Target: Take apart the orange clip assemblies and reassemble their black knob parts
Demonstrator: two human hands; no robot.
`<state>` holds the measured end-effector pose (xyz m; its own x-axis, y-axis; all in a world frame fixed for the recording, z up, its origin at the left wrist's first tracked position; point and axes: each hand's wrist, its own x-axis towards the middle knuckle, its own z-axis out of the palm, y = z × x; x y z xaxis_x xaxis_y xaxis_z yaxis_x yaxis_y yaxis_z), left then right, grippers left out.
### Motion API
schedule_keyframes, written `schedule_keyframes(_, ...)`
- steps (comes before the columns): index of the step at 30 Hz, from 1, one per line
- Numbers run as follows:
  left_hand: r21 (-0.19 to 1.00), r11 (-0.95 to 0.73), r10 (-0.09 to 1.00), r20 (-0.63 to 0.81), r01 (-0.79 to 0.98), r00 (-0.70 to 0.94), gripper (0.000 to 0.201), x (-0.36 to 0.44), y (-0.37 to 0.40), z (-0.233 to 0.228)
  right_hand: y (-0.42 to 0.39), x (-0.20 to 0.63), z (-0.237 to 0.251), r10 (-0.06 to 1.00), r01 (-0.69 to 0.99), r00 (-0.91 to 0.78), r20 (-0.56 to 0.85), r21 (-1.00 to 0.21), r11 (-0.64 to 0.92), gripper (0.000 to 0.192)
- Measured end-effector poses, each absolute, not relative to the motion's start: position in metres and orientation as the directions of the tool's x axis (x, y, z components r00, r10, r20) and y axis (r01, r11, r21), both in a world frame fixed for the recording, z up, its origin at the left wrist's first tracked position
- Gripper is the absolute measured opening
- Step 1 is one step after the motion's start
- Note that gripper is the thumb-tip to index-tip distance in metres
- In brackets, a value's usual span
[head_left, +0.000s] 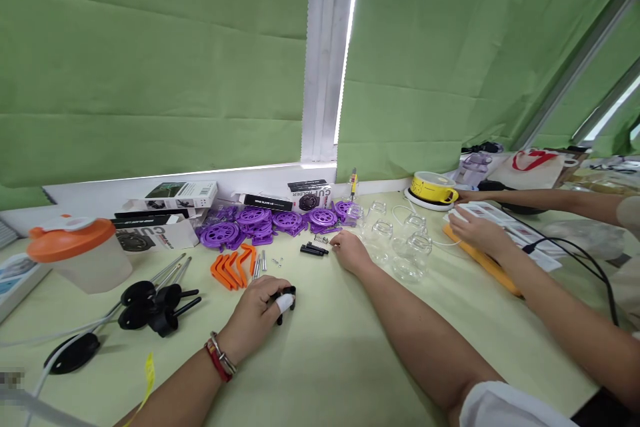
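My left hand (260, 313) is closed around a small black plastic part (293, 292), most of it hidden by the fingers. A white wrap covers one of its fingertips. Farther forward, my right hand (351, 252) has its fingers bent together beside some small metal springs (321, 239); whether a spring is between the fingertips is hidden. Several black cylindrical pieces (314, 250) lie just left of those fingers. Orange angled brackets (233, 268), metal pins (257, 265) and tiny screws (277, 261) lie beyond my left hand.
Purple wheel-shaped parts (223, 233) and cup holder boxes (155, 233) line the back. Clear glass-like cups (410, 257) stand right of my hand. An orange-lidded container (83, 257) and black knobbed parts (163, 310) sit left. At right, another person's hands (480, 233) work near a yellow bowl (433, 188).
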<state>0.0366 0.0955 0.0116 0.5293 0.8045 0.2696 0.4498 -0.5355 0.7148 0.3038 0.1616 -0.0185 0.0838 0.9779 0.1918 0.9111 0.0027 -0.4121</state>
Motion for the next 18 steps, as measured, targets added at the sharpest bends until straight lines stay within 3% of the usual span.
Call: schedule_keyframes(18,0.707,-0.545,0.801,0.279,0.451,0.53,0.017,0.0356,0.0954,0.0122,0.1577,0.2999,-0.0178,0.98,0.889,0.131,0.148,-0.455,-0.05,0.02)
